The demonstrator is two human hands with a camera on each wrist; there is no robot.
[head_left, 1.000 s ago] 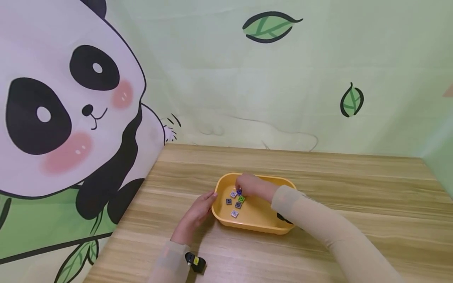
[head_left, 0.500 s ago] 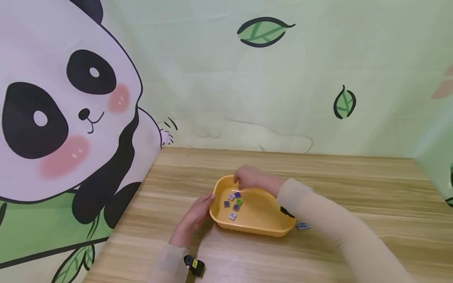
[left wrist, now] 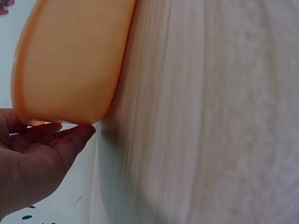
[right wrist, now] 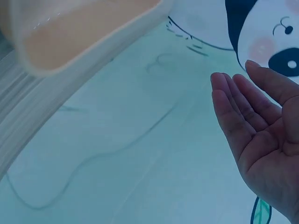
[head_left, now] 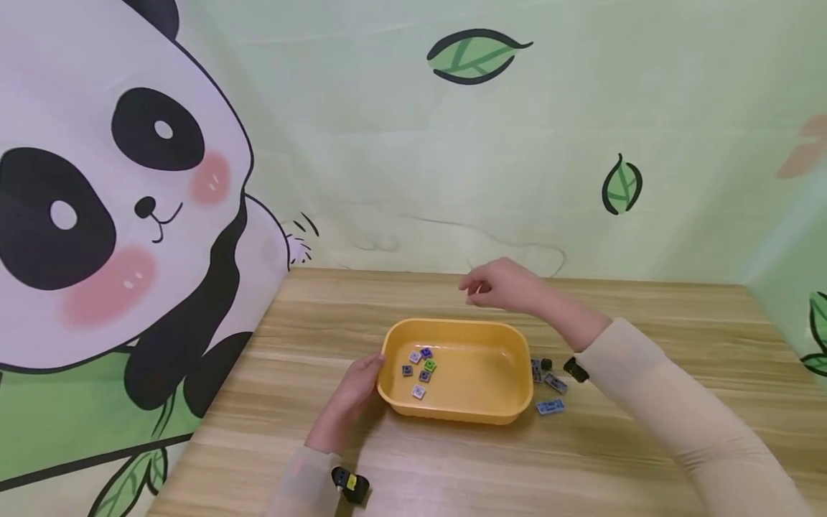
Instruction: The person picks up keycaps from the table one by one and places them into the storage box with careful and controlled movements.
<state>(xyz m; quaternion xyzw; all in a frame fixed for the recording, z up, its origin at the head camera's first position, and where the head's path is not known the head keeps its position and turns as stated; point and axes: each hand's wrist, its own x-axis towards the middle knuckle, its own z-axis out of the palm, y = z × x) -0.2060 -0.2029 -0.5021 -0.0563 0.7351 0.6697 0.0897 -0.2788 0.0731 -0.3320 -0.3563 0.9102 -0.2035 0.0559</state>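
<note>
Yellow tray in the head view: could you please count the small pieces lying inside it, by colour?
Pale pieces: 2
Dark grey pieces: 2
Green piece: 1
Blue-purple piece: 1
Total inside the yellow tray: 6

Wood-grain counter (head_left: 685,309), back edge right up against a pale green backdrop (head_left: 362,129). A huge cartoon panda (head_left: 174,237) took up the left side, pink cheeks, little smile and all. Two black-outlined leaves floated on the back: a larger leaf (head_left: 477,57) lying sideways, plus a smaller leaf (head_left: 622,185) standing upright, lower and to the right. Some pinkish shapes (head_left: 804,147) showed at the far right, above another green leaf (head_left: 818,323) cut off by the edge.
</note>
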